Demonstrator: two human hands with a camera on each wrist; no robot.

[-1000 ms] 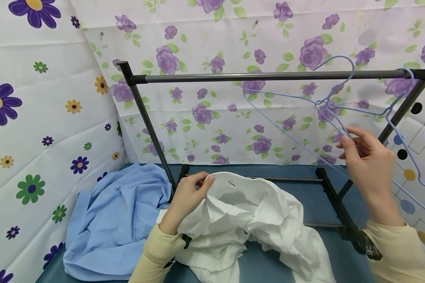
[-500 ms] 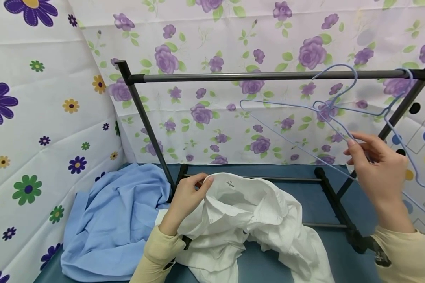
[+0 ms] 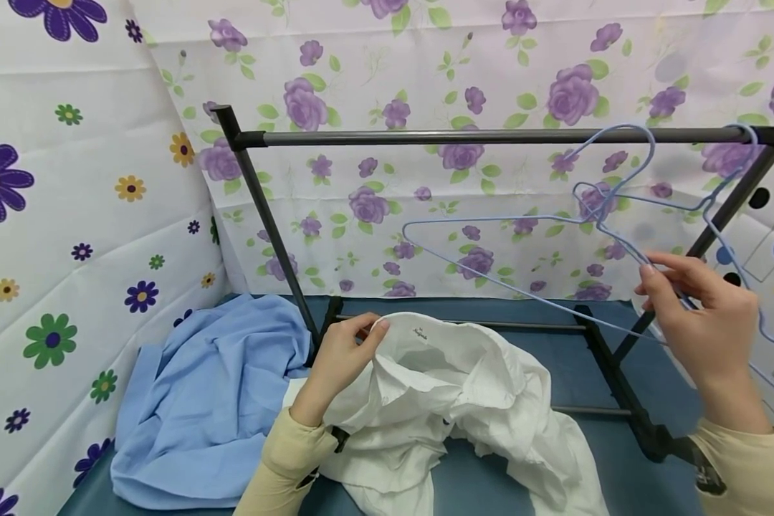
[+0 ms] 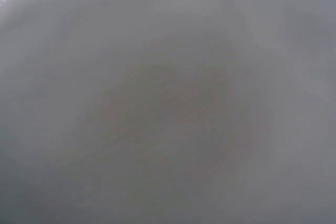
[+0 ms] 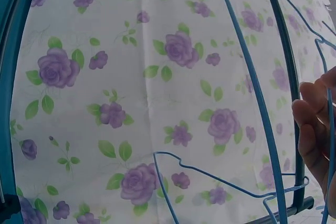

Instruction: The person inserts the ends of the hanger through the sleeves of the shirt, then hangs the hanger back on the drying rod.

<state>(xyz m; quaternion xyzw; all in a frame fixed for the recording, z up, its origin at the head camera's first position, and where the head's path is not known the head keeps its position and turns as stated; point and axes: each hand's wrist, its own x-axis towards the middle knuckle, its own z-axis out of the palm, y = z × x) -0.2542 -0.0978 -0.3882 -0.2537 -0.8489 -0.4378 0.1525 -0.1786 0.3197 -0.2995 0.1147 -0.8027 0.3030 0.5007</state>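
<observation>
In the head view my left hand (image 3: 345,365) pinches the collar edge of a white shirt (image 3: 497,380), which lies crumpled on the blue-grey surface. Blurred pale cloth fills the left wrist view. My right hand (image 3: 703,322) grips one arm of a blue wire hanger (image 3: 509,217) between thumb and fingers. The hanger is tilted, its hook crossing the rack's top rail in view; whether they touch I cannot tell. In the right wrist view, fingers of the right hand (image 5: 315,124) are curled by the blue wire at the right edge.
A blue garment (image 3: 213,408) lies bunched at left. The black clothes rack (image 3: 393,139) stands behind the shirt, and another blue hanger (image 3: 738,261) hangs at the rail's right end. Flower-printed sheets (image 3: 361,72) enclose the back and left.
My right hand has moved right and down with the hanger. Its hook dropped lower against the rail, and its left tip swung down and leftward. The left hand stays at the collar.
</observation>
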